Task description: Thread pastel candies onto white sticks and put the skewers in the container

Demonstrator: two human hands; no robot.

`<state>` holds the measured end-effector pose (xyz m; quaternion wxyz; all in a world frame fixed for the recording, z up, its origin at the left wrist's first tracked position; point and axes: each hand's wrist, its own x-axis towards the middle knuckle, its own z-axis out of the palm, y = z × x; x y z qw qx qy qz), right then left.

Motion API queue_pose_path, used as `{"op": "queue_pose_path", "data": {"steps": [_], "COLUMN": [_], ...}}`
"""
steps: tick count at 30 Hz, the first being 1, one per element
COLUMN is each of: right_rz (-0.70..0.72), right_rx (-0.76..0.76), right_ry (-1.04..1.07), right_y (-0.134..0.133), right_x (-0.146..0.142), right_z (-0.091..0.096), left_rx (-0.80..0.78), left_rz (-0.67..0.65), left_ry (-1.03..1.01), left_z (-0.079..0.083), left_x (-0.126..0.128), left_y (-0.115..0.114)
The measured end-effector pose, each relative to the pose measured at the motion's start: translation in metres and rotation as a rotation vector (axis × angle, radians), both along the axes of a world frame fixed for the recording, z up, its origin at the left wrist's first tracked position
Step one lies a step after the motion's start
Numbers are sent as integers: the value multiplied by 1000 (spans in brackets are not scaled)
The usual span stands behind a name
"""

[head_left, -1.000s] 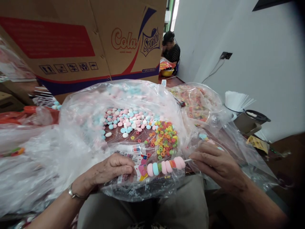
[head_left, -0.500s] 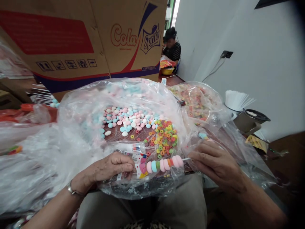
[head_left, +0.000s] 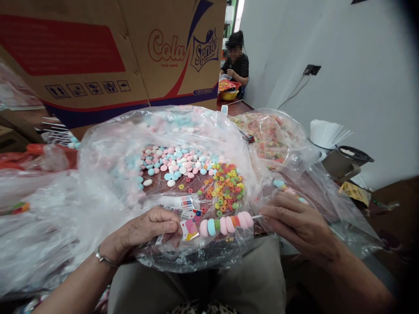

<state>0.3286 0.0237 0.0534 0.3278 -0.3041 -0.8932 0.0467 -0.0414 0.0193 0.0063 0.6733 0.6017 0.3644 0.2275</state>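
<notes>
- Candy skewer (head_left: 225, 223): pink and blue discs with small rings between them, held over the lap.
- Long axis close to level, running left to right, the right end a touch higher; bare stick (head_left: 257, 216) pointing right, printed tag (head_left: 189, 229) at the left end.
- At the skewer's right end, right hand (head_left: 294, 226) narrowed, thumb and forefinger pinched on the bare stick.
- At its left end, left hand (head_left: 144, 231) closed in a pinch on the printed tag, just beside the first pink disc.
- Judged as the closing-off step: row of sweets full, tag being set at the end.
- Next move calls for a steady stick and a snug push along its axis, without tilting.
- Just behind the skewer, clear bag (head_left: 108, 174) holding ring candies (head_left: 225, 187) and pastel discs (head_left: 173, 161).
- Behind and right, second bag (head_left: 271, 135); far behind, cardboard box (head_left: 98, 52) and another person (head_left: 237, 65).
</notes>
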Motion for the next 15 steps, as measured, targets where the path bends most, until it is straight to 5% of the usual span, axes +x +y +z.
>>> {"op": "queue_pose_path", "data": {"steps": [15], "right_rz": [-1], "right_rx": [102], "right_ry": [-78], "right_y": [-4], "right_x": [-6], "right_z": [-8], "left_rx": [50], "left_rz": [-28], "left_ry": [127], "left_z": [11], "left_x": [6], "left_y": [-1]}}
